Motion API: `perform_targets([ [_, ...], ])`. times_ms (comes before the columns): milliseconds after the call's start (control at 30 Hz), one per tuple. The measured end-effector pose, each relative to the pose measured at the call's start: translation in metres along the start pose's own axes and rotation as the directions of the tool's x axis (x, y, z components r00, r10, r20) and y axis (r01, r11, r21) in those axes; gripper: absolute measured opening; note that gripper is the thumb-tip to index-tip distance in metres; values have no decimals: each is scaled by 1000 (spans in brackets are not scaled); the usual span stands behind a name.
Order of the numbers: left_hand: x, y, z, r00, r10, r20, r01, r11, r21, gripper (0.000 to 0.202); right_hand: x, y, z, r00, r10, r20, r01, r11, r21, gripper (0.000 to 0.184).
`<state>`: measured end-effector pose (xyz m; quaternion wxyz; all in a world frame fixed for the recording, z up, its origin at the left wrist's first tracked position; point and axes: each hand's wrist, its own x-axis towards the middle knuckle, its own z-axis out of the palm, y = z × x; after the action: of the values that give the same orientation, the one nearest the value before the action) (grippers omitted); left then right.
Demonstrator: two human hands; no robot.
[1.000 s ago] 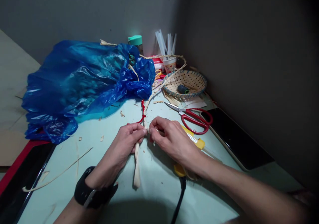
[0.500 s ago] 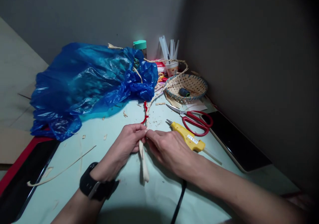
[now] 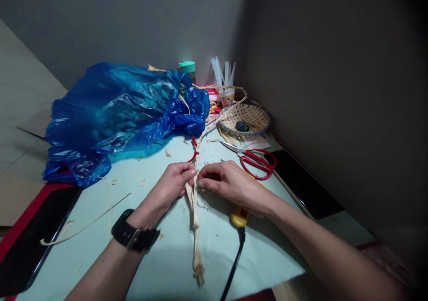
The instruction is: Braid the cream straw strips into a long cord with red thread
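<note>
A braid of pale, flat plant fibre point(image 3: 196, 162) runs along the table in front of me. My left hand point(image 3: 175, 180) pinches it between thumb and fingers. Loose strands of the fibre point(image 3: 195, 220) trail from there toward me, ending in a frayed tip. At the braid's right side is my right hand point(image 3: 225, 180), its thumb and forefinger curved with a gap between them and their tips beside the strands. A red cord point(image 3: 194, 155) lies against the braid just beyond my fingers. Under my right hand sits a yellow glue gun point(image 3: 239, 217), mostly covered.
Red-handled scissors point(image 3: 257, 163) and a dark tablet point(image 3: 301, 185) lie to the right. Behind are a woven basket point(image 3: 261, 129) with a thread spool point(image 3: 242, 126), a cup point(image 3: 227, 98) of glue sticks, and a big blue plastic bag point(image 3: 123, 109). Fibre scraps point(image 3: 87, 220) are scattered leftward.
My right hand has moved off its tight grip at the braid and its fingers have parted. The loose strands now spread and reach nearer to me. The glue gun is now more hidden.
</note>
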<state>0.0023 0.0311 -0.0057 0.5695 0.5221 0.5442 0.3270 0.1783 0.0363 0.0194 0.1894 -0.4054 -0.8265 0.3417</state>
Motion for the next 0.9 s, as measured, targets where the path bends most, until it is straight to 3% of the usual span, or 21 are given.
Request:
perform_targets([
  [133, 2, -2, 1, 990, 124, -61, -103, 958, 269, 26, 10, 6, -7, 991, 61, -118, -62, 998, -5, 20],
  [267, 4, -3, 1, 975, 217, -55, -183, 913, 364, 23, 32, 14, -4, 960, 125, -250, -105, 990, 94, 31],
  [433, 4, 1, 0, 956, 278, -97, -209, 872, 444, 19, 62, 24, 10, 958, 190, -215, -99, 923, 371, 28],
  [567, 4, 4, -11, 947, 286, -149, -185, 860, 476, 22, 65, 24, 18, 962, 194, -194, -73, 862, 501, 20],
  [767, 13, 9, -25, 862, 357, -361, -143, 853, 502, 22, 60, 25, 15, 969, 186, -161, -54, 799, 599, 14],
  [833, 18, 10, -23, 868, 363, -338, -170, 857, 486, 27, 60, 26, 14, 968, 181, -175, -44, 805, 592, 13],
  [900, 21, 9, -20, 897, 379, -228, -218, 828, 517, 24, 61, 28, 14, 965, 177, -193, -35, 819, 573, 10],
])
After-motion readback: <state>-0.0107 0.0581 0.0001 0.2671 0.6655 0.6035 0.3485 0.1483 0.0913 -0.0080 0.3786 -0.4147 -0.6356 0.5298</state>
